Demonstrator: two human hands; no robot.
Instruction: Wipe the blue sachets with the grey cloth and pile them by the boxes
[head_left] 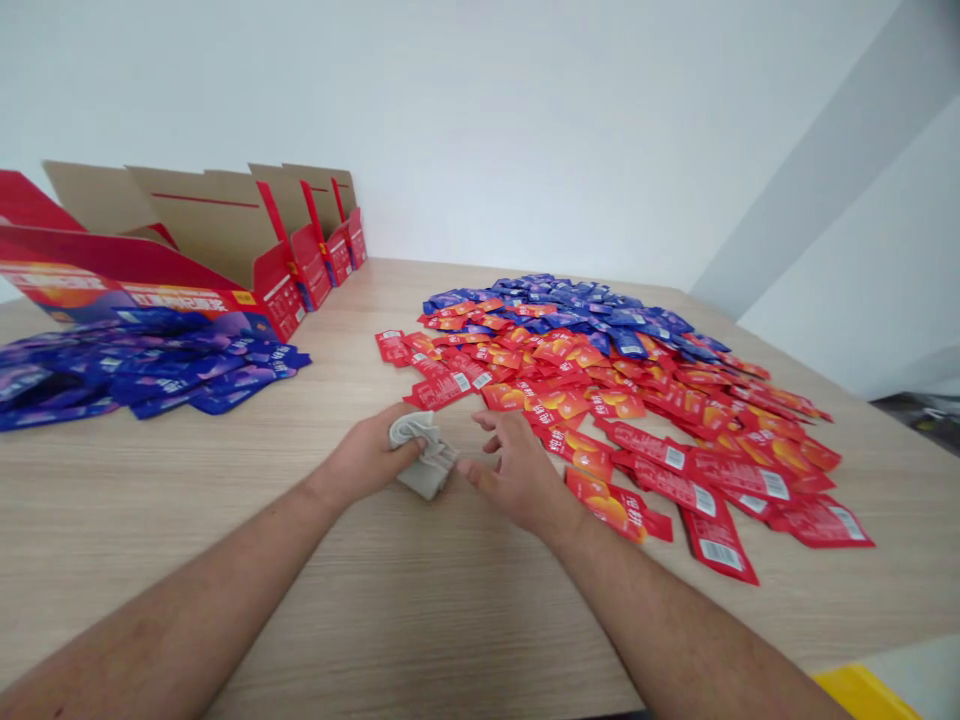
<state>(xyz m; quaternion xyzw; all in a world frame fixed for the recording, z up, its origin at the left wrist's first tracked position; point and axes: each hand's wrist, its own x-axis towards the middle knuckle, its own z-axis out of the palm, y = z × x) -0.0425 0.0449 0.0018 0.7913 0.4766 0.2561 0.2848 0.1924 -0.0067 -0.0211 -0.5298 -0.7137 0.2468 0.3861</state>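
here, red cardboard cartons (309, 272) stand open by the wall behind loose blue sachets (172, 368) on the wooden table (390, 610), while the left hand (367, 455) closes around a crumpled grey cloth (429, 462) just beside the open, spread right hand (517, 470), with red sachets (592, 400) fanned out past it.

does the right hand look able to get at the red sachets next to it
Likely yes: the right hand is open, with nothing between it and the red sachets lying flat beside it.
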